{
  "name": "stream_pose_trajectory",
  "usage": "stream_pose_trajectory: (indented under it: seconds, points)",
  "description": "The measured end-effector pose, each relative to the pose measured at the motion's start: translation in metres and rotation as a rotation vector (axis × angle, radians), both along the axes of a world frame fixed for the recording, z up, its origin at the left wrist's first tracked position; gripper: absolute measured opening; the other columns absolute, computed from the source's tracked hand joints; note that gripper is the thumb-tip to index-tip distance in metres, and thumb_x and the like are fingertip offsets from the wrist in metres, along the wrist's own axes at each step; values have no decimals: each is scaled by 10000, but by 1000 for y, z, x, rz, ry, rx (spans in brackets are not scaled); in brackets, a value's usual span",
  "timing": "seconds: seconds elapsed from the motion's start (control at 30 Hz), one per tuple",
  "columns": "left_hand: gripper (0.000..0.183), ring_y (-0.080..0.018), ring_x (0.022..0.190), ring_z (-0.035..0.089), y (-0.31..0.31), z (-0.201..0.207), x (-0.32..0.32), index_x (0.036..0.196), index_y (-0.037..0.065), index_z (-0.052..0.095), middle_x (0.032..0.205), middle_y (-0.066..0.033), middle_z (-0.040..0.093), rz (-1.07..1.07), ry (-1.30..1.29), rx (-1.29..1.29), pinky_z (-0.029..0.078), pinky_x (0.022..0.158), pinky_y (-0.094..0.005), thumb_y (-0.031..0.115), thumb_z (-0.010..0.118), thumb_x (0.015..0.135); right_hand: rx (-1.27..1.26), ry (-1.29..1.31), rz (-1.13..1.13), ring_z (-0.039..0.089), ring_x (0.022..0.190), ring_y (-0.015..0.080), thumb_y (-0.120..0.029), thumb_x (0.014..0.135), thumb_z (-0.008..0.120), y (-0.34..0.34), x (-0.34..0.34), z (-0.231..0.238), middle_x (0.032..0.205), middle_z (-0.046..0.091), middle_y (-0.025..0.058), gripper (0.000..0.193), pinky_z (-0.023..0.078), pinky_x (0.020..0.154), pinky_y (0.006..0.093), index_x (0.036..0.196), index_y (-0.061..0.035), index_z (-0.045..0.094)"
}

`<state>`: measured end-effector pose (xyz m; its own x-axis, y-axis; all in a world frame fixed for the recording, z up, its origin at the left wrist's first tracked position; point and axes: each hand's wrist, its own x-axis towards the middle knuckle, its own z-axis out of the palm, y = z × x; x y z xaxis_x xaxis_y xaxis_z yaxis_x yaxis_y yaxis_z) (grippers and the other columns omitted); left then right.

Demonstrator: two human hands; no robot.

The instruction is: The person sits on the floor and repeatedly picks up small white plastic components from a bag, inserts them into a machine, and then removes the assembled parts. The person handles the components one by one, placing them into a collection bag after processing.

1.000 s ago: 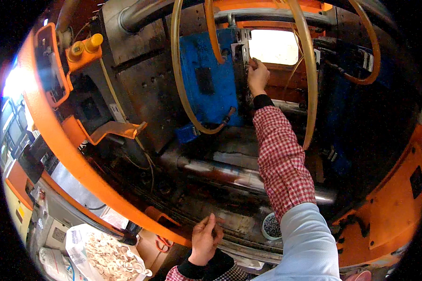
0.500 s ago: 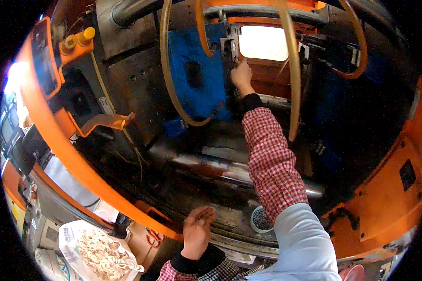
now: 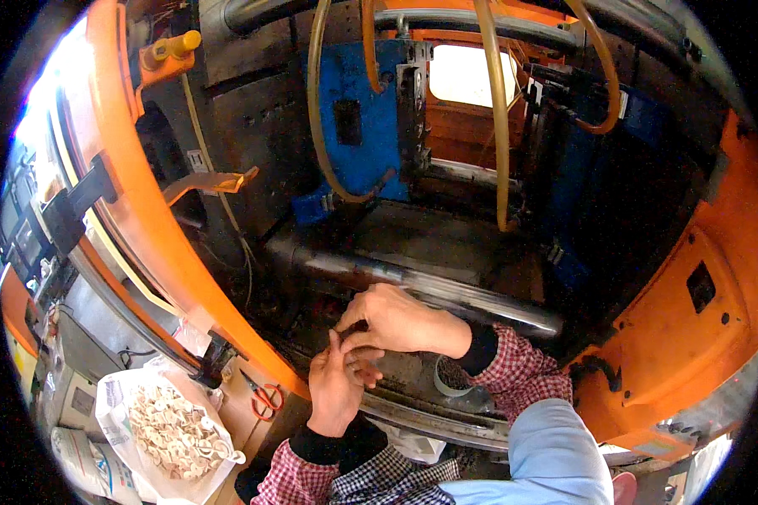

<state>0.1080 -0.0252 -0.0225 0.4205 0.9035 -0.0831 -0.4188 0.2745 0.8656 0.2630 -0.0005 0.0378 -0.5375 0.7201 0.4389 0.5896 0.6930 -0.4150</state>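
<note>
My right hand (image 3: 408,321) has come down over the front of the machine, its fingertips meeting those of my left hand (image 3: 337,389). Both hands have curled, pinching fingers. Anything between them is too small or hidden to make out. Just beyond them runs a shiny steel bar (image 3: 488,305). Under my right wrist sits a small pale bowl (image 3: 451,379) of dark little pieces, partly covered by the sleeve. Farther in, a blue mould block (image 3: 366,160) with a dark metal face stands upright, apart from both hands.
Yellowish hoses (image 3: 499,126) hang down into the machine. An orange frame (image 3: 173,252) curves along the left, with an orange panel (image 3: 678,337) on the right. At lower left are a white bag (image 3: 114,404) of cream-coloured parts and orange-handled scissors (image 3: 267,404).
My right hand has drawn back from the metal face beside the blue block and come down to my left hand. The view has shifted slightly.
</note>
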Motion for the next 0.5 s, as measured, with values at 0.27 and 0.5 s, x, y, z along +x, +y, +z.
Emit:
stream_pose_trajectory:
  seconds: [0.27, 0.5]
  points:
    - [496, -199, 637, 583, -2, 3, 2, 1048, -27, 540, 883, -170, 626, -26, -242, -126, 445, 554, -270, 424, 359, 946, -103, -13, -6, 617, 670, 306, -211, 709, 689, -5, 2, 0, 752, 651, 131, 190, 489, 601, 365, 802, -46, 688]
    - [560, -203, 681, 596, 12, -3, -1, 1084, -42, 528, 891, -174, 627, -73, -194, -87, 444, 577, -271, 467, 350, 935, 302, -3, 33, 600, 686, 299, -181, 691, 645, 5, 5, -2, 713, 624, 110, 110, 482, 617, 409, 753, -93, 668]
